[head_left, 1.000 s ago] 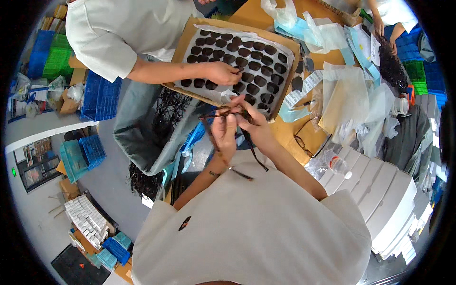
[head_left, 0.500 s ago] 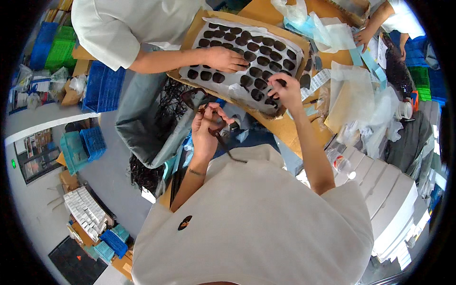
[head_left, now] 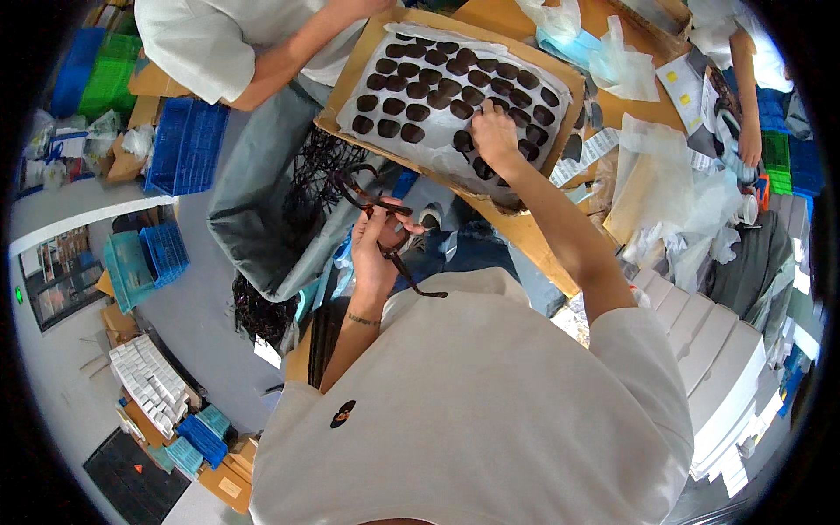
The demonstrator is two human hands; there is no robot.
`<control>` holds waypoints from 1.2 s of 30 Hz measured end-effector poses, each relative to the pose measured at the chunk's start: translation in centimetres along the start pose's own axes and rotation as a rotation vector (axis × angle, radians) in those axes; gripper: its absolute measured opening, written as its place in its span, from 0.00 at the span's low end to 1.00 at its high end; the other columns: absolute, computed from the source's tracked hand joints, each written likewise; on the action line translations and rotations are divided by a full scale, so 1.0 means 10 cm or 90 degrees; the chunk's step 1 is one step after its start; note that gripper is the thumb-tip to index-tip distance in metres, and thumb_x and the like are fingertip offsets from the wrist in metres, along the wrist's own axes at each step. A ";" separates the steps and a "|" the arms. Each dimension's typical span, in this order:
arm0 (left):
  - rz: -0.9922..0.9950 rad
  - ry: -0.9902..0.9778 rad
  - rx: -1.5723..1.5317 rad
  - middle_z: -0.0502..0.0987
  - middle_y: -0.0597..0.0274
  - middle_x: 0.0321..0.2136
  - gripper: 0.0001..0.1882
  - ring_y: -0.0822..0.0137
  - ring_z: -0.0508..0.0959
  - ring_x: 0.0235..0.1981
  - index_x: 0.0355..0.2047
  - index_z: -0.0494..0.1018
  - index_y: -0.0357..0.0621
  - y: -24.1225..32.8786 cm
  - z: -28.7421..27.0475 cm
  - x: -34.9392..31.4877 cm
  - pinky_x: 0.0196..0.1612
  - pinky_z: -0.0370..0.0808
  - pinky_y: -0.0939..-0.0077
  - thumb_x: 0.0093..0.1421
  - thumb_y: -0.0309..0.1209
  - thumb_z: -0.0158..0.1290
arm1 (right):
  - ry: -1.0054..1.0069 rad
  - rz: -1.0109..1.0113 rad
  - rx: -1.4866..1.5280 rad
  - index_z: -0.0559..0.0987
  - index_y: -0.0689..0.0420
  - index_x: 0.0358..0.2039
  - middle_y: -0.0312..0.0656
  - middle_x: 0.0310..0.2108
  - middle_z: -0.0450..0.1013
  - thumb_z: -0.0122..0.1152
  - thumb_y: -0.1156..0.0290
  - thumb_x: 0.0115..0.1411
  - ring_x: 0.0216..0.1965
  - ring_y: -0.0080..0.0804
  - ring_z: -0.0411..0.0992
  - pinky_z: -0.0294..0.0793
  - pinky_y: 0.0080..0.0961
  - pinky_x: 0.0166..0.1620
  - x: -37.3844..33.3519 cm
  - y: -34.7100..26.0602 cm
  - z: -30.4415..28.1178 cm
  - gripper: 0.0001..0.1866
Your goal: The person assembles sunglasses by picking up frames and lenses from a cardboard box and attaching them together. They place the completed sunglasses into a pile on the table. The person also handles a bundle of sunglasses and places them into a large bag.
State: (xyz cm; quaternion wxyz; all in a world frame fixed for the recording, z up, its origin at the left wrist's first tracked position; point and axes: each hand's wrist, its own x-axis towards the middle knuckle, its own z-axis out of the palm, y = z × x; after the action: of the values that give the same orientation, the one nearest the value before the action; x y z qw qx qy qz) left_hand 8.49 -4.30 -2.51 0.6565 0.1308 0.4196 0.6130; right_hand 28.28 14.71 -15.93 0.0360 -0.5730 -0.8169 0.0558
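My left hand [head_left: 374, 254] is closed around a dark brown spectacle frame [head_left: 354, 188], held in front of my chest with one temple pointing down to the right. My right hand [head_left: 495, 138] reaches into a shallow cardboard box [head_left: 567, 114] lined with white paper. Its fingers are bent together down among the rows of dark sunglass lenses [head_left: 411, 132]. Whether a lens is between these fingertips is hidden by the hand itself.
A grey-lined bin [head_left: 254, 210] of dark frames stands left of the box. A co-worker's forearm [head_left: 293, 52] is at the upper left, another person's arm [head_left: 746, 96] at the upper right. Plastic sheets [head_left: 652, 175] litter the table; white boxes [head_left: 691, 324] stand at the right.
My right hand has moved up and left, deeper over the lenses. The co-worker's hand has drawn back out of the box. My left hand still holds the spectacle frame, slightly turned.
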 end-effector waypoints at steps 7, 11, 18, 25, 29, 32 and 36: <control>0.015 0.024 0.032 0.73 0.59 0.29 0.11 0.66 0.74 0.32 0.39 0.71 0.38 0.07 -0.10 0.03 0.42 0.77 0.62 0.69 0.35 0.46 | 0.067 -0.051 0.086 0.80 0.63 0.32 0.49 0.41 0.70 0.65 0.68 0.51 0.46 0.46 0.72 0.76 0.38 0.46 -0.08 -0.01 -0.04 0.12; 0.015 0.013 0.048 0.73 0.60 0.28 0.11 0.66 0.74 0.32 0.37 0.70 0.39 0.09 -0.08 0.08 0.41 0.77 0.63 0.69 0.35 0.46 | 0.049 -0.180 0.140 0.80 0.63 0.30 0.49 0.41 0.70 0.65 0.70 0.50 0.48 0.46 0.71 0.74 0.40 0.49 -0.05 -0.10 0.03 0.10; 0.016 -0.009 0.065 0.72 0.60 0.27 0.11 0.67 0.73 0.31 0.36 0.71 0.38 0.11 -0.07 0.14 0.41 0.76 0.65 0.69 0.34 0.46 | 0.072 -0.156 0.154 0.80 0.61 0.33 0.48 0.42 0.72 0.61 0.73 0.52 0.48 0.46 0.72 0.74 0.39 0.48 -0.14 -0.07 0.02 0.08; -0.152 -0.159 0.492 0.79 0.56 0.31 0.14 0.63 0.77 0.36 0.39 0.76 0.29 0.21 0.09 0.43 0.44 0.75 0.68 0.66 0.32 0.51 | 0.116 0.155 0.726 0.72 0.59 0.48 0.50 0.34 0.79 0.55 0.81 0.58 0.34 0.43 0.78 0.76 0.34 0.40 0.12 0.13 -0.12 0.16; 0.378 -0.461 0.803 0.80 0.51 0.35 0.14 0.52 0.77 0.39 0.38 0.77 0.29 0.23 0.39 1.10 0.48 0.73 0.62 0.57 0.30 0.53 | 0.032 0.014 0.515 0.78 0.59 0.36 0.49 0.35 0.79 0.62 0.68 0.57 0.36 0.44 0.78 0.75 0.33 0.40 0.17 -0.03 -0.01 0.10; 0.473 -0.510 0.915 0.79 0.46 0.37 0.15 0.46 0.76 0.41 0.36 0.78 0.31 -0.09 0.21 1.44 0.48 0.72 0.58 0.54 0.31 0.53 | -0.030 -0.154 0.346 0.79 0.56 0.36 0.50 0.33 0.77 0.63 0.67 0.54 0.39 0.54 0.74 0.74 0.44 0.41 0.18 -0.01 0.22 0.10; 0.129 -0.579 1.083 0.78 0.42 0.30 0.16 0.43 0.77 0.36 0.32 0.78 0.34 0.00 0.34 1.54 0.42 0.72 0.54 0.55 0.37 0.52 | -0.044 -0.154 0.369 0.78 0.55 0.37 0.50 0.33 0.76 0.64 0.67 0.54 0.39 0.51 0.72 0.72 0.45 0.43 0.03 0.04 0.16 0.11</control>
State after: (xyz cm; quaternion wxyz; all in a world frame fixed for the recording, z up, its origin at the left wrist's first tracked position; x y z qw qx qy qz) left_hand 9.30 10.96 -6.45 0.3863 0.8220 0.4156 0.0492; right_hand 28.38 15.04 -17.61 0.1763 -0.4353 -0.8298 0.3014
